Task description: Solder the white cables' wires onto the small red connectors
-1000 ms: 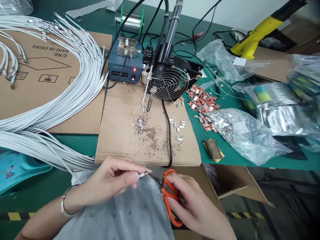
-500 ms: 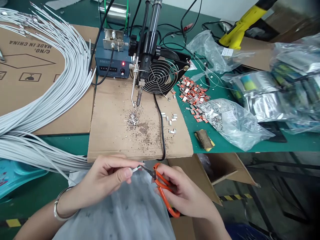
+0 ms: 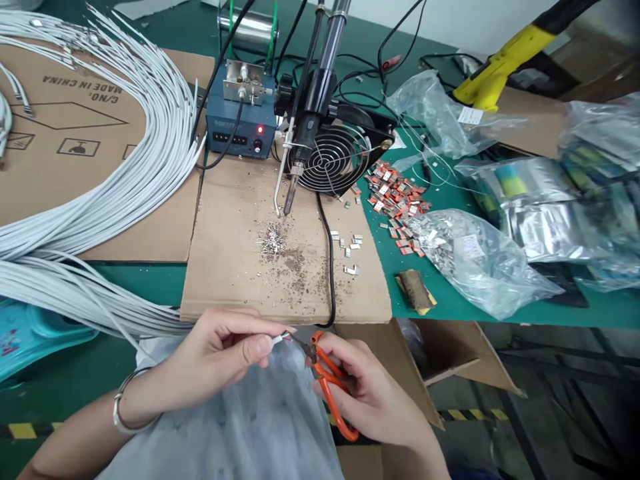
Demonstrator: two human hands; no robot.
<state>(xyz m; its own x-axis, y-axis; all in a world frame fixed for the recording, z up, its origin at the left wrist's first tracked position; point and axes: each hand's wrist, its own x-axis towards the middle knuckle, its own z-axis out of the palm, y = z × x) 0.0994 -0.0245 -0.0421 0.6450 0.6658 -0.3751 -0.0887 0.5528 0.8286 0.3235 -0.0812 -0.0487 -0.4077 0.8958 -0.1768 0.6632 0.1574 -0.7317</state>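
Note:
My left hand pinches the end of a white cable between thumb and forefinger. Thin coloured wires stick out of that end, a red one among them. My right hand is closed around orange-handled scissors, their dark blades pointing left. The blade tips meet or nearly meet the wires; whether they are closed on them is too small to tell. Both hands are in front of the cardboard sheet's near edge, above my lap. A bundle of white cables lies left of my left hand.
A soldering iron points down over the cardboard sheet, beside a blue control box and a fan. Metal connectors, orange-and-silver connectors and a plastic bag of small parts lie to the right.
The view has shifted slightly, so the bench items appear further right. Both hands keep nearly the same pose, with the scissors still at the cable end.

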